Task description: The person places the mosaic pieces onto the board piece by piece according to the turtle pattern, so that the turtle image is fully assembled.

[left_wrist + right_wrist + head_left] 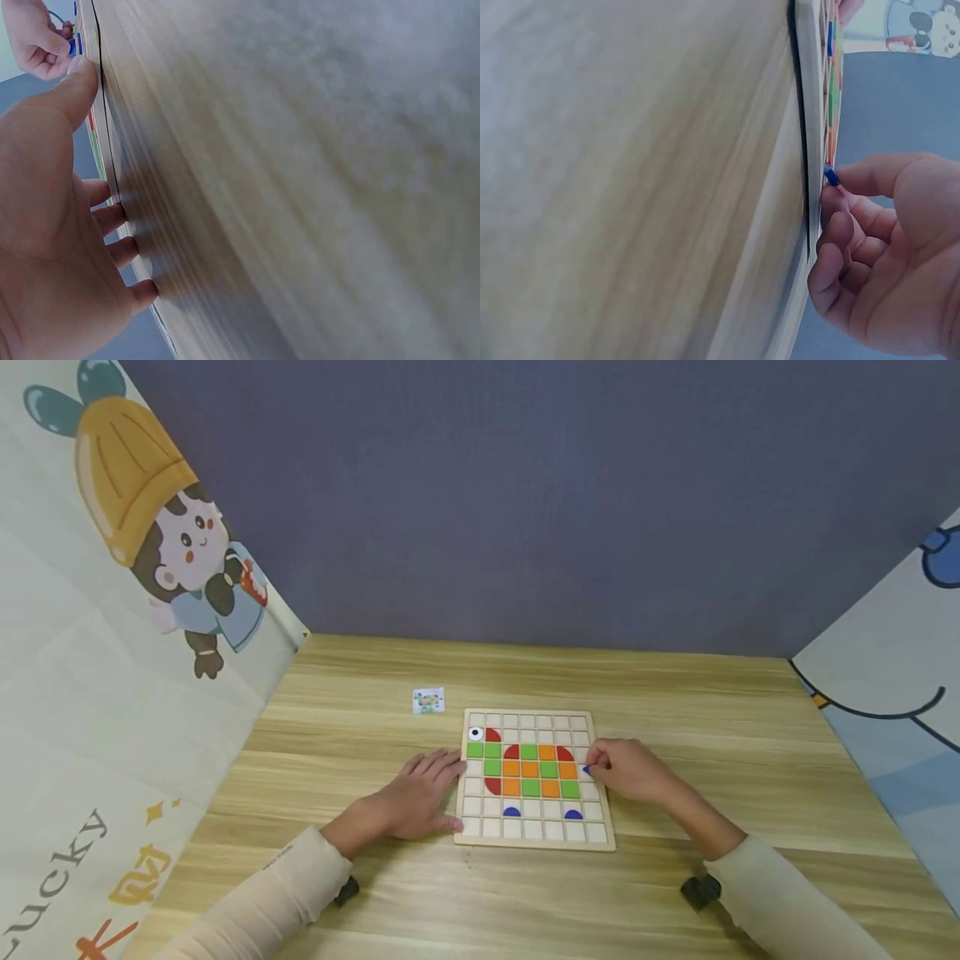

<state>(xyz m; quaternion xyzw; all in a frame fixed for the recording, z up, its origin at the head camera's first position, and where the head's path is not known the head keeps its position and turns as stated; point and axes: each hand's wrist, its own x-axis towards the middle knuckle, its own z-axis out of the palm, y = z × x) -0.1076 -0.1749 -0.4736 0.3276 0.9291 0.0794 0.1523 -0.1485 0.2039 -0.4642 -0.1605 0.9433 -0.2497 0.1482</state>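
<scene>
A wooden grid board point(536, 846) lies on the table, with green, orange and red tiles forming an animal-like pattern. An eye tile point(475, 733) sits near its upper left, and two blue half-round tiles point(512, 812) lie in a lower row. My right hand point(628, 768) pinches a small blue tile point(832, 176) between thumb and finger at the board's right side; its full shape is hidden. Spread along the board's left edge, my left hand point(420, 797) touches it with thumb and fingertips, fingers fairly straight.
A small picture card point(428, 700) with a coloured pattern lies beyond the board's upper left corner. The wooden table point(360, 677) meets a dark wall at the back. Printed panels with cartoon figures point(187, 535) stand at both sides.
</scene>
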